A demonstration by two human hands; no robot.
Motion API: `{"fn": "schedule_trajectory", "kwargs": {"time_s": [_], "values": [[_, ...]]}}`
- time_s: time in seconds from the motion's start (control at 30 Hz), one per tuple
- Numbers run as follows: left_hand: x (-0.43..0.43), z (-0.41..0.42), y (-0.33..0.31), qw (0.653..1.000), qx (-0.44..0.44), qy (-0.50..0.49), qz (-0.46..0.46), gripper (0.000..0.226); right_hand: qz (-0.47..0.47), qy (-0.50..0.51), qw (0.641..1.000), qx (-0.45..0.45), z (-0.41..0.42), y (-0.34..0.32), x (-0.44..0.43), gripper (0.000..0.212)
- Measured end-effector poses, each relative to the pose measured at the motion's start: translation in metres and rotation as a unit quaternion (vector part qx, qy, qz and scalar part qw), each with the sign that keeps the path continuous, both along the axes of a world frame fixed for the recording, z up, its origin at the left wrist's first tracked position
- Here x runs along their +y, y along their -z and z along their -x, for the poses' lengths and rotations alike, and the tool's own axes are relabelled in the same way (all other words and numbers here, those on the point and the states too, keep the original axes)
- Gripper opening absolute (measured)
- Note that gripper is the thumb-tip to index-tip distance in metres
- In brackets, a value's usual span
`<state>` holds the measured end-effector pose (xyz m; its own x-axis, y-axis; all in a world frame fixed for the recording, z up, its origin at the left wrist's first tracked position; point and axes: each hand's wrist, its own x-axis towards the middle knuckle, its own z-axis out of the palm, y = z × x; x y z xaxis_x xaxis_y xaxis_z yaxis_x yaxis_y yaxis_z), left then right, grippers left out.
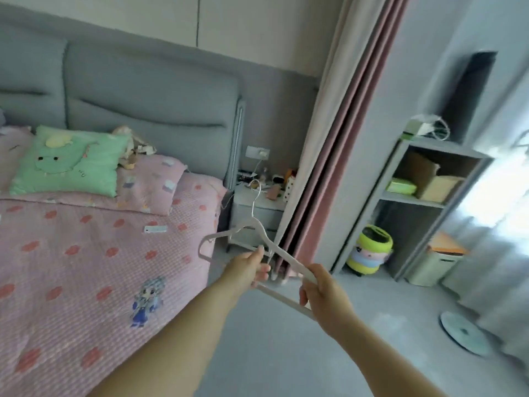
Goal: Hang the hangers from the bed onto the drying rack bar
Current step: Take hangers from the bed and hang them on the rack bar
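Observation:
A white hanger (252,224) with a metal hook is held in the air beside the bed (86,253), hook pointing up. My left hand (249,269) grips it near the middle, at the lower bar. My right hand (323,290) grips the hanger's right end, fingers curled round both the shoulder and the bottom bar. The bed has a pink patterned cover; no other hanger shows on it. No drying rack bar can be made out in this view.
A green pillow (68,161) lies at the bed's head. A white nightstand (257,213) stands by the pink curtain (343,138). A grey shelf unit (423,202), a yellow-green bin (370,249) and a round fan base (463,332) stand on the grey floor to the right.

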<state>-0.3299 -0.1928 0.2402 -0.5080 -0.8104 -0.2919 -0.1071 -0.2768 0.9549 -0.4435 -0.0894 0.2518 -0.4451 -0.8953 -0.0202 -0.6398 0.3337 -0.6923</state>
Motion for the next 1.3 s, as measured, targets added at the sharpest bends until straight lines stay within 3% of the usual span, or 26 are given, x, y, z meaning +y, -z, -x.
{"fn": "schedule_trajectory", "kwargs": {"time_s": [0.17,0.33,0.53,0.63,0.77,0.9,1.1,1.3], "values": [[0.135,0.097,-0.065,0.991,0.049,0.123,-0.029,0.032,0.035,0.074,0.994,0.065,0.041,-0.041,0.171,0.02],[0.297,0.167,-0.108,0.968,0.029,0.247,0.03,0.007,0.107,0.18,0.977,0.043,0.058,-0.072,0.334,0.015],[0.47,0.202,-0.137,0.909,0.016,0.398,0.127,0.021,0.183,0.331,0.925,0.03,0.069,-0.115,0.513,0.024],[0.539,0.201,-0.146,0.844,0.003,0.508,0.171,0.02,0.203,0.429,0.879,0.052,0.077,-0.13,0.587,0.032],[0.611,0.191,-0.161,0.732,-0.014,0.636,0.242,0.021,0.208,0.534,0.81,0.123,0.082,-0.147,0.668,0.042],[0.678,0.196,-0.17,0.619,-0.016,0.715,0.324,0.023,0.229,0.59,0.771,0.075,0.079,-0.152,0.73,0.058],[0.797,0.217,-0.165,0.522,0.013,0.759,0.39,0.018,0.208,0.679,0.697,0.104,0.078,-0.157,0.814,0.065],[0.915,0.245,-0.17,0.412,0.101,0.846,0.323,0.022,0.157,0.784,0.583,0.142,0.092,-0.165,0.923,0.047]]}}
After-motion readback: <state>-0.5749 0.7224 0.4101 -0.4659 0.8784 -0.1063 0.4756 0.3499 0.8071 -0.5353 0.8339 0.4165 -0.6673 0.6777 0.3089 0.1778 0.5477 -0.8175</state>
